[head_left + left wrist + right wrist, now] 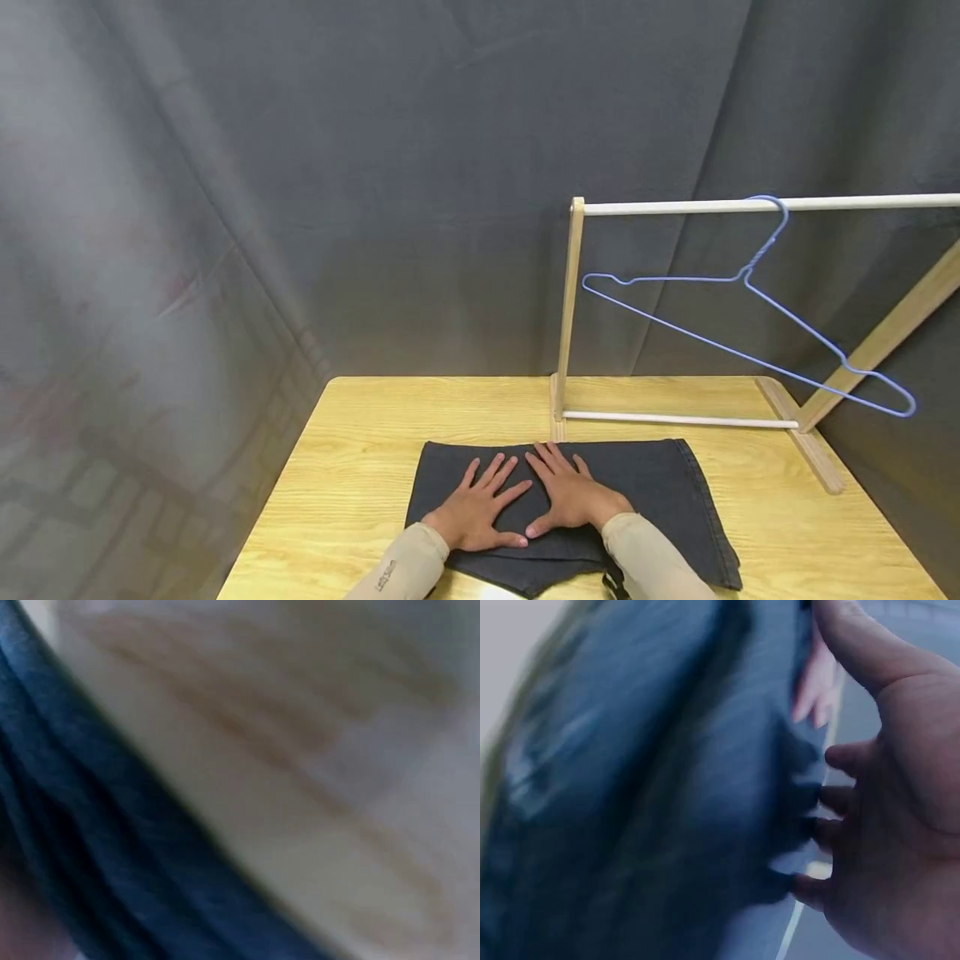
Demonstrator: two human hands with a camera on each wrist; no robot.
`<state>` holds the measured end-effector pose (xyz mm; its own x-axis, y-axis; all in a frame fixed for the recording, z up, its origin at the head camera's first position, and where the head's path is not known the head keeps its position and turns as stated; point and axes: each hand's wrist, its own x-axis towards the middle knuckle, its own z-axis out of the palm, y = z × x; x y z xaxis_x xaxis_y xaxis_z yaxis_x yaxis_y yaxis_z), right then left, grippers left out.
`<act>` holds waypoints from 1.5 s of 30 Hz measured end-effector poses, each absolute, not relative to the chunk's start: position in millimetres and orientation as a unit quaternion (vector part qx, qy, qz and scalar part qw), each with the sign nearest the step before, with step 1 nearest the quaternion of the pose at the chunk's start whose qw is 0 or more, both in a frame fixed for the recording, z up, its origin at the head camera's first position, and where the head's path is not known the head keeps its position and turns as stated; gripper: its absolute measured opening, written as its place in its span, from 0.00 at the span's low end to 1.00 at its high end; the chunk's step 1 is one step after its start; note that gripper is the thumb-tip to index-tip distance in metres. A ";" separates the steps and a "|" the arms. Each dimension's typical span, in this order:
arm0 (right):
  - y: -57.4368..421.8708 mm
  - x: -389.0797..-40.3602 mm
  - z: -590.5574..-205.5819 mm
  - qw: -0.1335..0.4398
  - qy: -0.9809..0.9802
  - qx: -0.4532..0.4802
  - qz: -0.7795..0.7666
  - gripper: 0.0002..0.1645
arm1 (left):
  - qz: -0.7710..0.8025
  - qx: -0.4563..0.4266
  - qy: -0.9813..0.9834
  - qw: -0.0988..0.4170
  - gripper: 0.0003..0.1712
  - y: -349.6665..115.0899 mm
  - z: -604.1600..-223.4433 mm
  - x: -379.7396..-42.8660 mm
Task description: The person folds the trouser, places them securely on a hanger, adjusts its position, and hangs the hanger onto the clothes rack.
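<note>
A pair of dark denim pants (637,475), folded over, lies on the wooden table, with a stitched hem at its right end and a pointed flap toward the front edge. My left hand (480,507) rests on the left part of the cloth, fingers spread. Beside it, my right hand (573,493) presses on the middle, its fingers also spread. The two thumbs almost meet. In the right wrist view the right hand (907,787) has its fingertips against the dark cloth (667,787). Blurred dark cloth (112,795) fills one side of the left wrist view.
A rack of pale wood with a white top rail (675,207) stands at the table's back right. From that rail hangs a blue wire hanger (697,337). Rack feet (813,454) rest on the wooden table (345,467). Grey curtains (420,208) surround the table.
</note>
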<state>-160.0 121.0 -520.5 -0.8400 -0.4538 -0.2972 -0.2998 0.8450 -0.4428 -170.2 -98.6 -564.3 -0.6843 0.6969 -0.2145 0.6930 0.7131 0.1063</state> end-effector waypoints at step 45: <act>280.5 -145.0 -568.4 0.024 0.966 -0.173 -0.191 0.68 | 0.111 0.298 0.947 0.045 0.56 -209.0 -575.6 -185.0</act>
